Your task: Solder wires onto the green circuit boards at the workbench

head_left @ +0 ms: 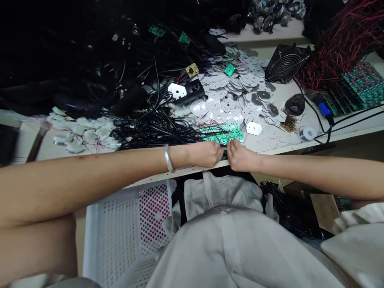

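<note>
Head view. At the centre of the frame, the left hand (pixel 211 154) and right hand (pixel 241 156) nearly meet at the front edge of the workbench (pixel 265 142). The fingers of each are drawn together in a pinch on a black cable (pixel 224 146), a short length of which shows between them; its ends are hidden. Just above the hands lies a green circuit panel (pixel 237 135) crossed by thin red wires. A tangle of black cords (pixel 159 128) extends left; metal plates (pixel 220 82) are heaped above centre. Upper right: a black fan (pixel 285 66). Lower left: a white perforated basket (pixel 115 224).
</note>
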`<control>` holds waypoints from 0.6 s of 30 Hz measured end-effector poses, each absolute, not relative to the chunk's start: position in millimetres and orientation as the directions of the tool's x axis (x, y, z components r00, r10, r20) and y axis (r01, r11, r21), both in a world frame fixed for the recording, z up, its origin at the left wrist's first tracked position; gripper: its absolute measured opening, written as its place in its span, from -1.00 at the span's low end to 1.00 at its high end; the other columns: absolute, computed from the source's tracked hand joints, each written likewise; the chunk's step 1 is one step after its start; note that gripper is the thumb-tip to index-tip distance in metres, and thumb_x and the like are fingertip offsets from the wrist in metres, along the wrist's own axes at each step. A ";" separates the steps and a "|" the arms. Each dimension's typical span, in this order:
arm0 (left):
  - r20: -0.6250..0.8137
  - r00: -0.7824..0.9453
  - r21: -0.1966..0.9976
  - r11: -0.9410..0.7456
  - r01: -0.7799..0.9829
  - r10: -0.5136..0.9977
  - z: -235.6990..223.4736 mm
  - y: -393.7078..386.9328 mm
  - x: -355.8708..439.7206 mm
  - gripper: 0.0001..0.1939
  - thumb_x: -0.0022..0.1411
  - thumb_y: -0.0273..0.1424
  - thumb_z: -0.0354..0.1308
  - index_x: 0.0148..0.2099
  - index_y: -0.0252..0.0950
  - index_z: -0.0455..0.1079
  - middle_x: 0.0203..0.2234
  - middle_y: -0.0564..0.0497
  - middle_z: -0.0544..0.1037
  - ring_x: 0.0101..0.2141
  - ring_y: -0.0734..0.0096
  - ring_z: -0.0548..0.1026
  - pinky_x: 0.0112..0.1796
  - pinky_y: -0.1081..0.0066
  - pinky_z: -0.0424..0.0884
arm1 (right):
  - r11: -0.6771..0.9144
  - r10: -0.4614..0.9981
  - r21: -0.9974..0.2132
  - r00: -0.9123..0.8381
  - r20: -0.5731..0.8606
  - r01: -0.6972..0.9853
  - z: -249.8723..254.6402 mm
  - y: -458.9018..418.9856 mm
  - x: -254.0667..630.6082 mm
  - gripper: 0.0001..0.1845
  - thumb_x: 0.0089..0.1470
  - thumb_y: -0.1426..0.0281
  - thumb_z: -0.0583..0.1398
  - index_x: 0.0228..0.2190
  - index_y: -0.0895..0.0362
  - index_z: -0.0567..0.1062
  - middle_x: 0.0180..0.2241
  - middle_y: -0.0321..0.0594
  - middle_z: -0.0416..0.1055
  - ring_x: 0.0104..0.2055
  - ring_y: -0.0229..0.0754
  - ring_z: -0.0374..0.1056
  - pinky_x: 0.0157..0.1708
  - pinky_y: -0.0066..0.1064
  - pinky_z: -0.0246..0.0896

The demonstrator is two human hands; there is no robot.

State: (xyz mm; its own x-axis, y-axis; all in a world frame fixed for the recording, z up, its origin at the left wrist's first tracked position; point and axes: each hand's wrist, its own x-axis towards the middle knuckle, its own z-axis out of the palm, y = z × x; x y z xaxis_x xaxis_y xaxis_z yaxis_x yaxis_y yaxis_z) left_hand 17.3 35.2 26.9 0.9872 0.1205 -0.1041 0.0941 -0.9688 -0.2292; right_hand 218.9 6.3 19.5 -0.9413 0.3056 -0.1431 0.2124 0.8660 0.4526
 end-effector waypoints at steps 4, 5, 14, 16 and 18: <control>0.075 0.988 -0.327 -0.933 0.152 0.135 13.8 31.6 1.7 -0.67 0.37 -0.57 -0.11 0.00 -0.57 0.42 -0.17 -0.36 0.59 -0.18 0.18 0.59 -0.18 0.27 0.50 | 0.843 0.466 0.317 -0.884 -0.029 0.434 20.3 5.5 217.8 -0.66 0.22 0.54 0.03 -0.10 0.48 0.49 -0.15 0.36 0.50 -0.14 0.12 0.48 -0.16 0.03 0.33; 0.091 0.986 -0.347 -0.924 0.160 0.137 10.6 29.9 -0.6 -0.67 0.37 -0.57 -0.12 0.01 -0.58 0.42 -0.14 -0.38 0.58 -0.15 0.17 0.59 -0.14 0.26 0.50 | 0.844 0.466 0.310 -0.885 -0.018 0.438 19.2 4.9 216.5 -0.65 0.22 0.55 0.02 -0.08 0.50 0.47 -0.16 0.36 0.50 -0.15 0.11 0.49 -0.17 0.03 0.34; -0.130 0.979 -0.345 -0.933 0.103 0.156 18.0 20.7 7.9 -0.59 0.30 -0.63 -0.17 0.06 -0.66 0.40 -0.11 -0.46 0.55 -0.11 0.03 0.58 -0.16 0.14 0.52 | 0.835 0.322 0.515 -0.931 -0.171 0.194 15.9 -1.5 196.0 -0.59 0.21 0.47 0.02 -0.12 0.59 0.48 -0.17 0.43 0.50 -0.18 0.25 0.50 -0.32 0.14 0.39; -0.151 0.976 -0.331 -0.939 0.098 0.155 20.7 20.0 10.1 -0.59 0.27 -0.63 -0.16 0.05 -0.65 0.41 -0.11 -0.45 0.55 -0.12 0.02 0.58 -0.16 0.12 0.51 | 0.829 0.315 0.533 -0.929 -0.196 0.169 17.6 -2.5 192.0 -0.58 0.22 0.47 0.00 -0.11 0.59 0.47 -0.17 0.42 0.50 -0.18 0.25 0.50 -0.32 0.13 0.40; -0.179 0.968 -0.272 -0.954 0.125 0.178 21.6 20.4 13.5 -0.61 0.25 -0.62 -0.11 0.01 -0.58 0.44 -0.10 -0.40 0.56 -0.11 0.02 0.57 -0.14 0.08 0.50 | 0.840 0.307 0.522 -0.922 -0.237 0.146 19.9 -3.1 186.1 -0.58 0.22 0.48 -0.01 -0.11 0.57 0.48 -0.16 0.41 0.50 -0.17 0.23 0.50 -0.32 0.12 0.40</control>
State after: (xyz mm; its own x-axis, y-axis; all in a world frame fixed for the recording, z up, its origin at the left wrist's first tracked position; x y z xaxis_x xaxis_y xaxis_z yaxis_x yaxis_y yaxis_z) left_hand 13.5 20.4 21.6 0.9676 0.1782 -0.1789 0.1254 -0.9541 -0.2720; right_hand 186.1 -3.1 19.9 -0.9216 0.3074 -0.2369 0.1462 0.8404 0.5218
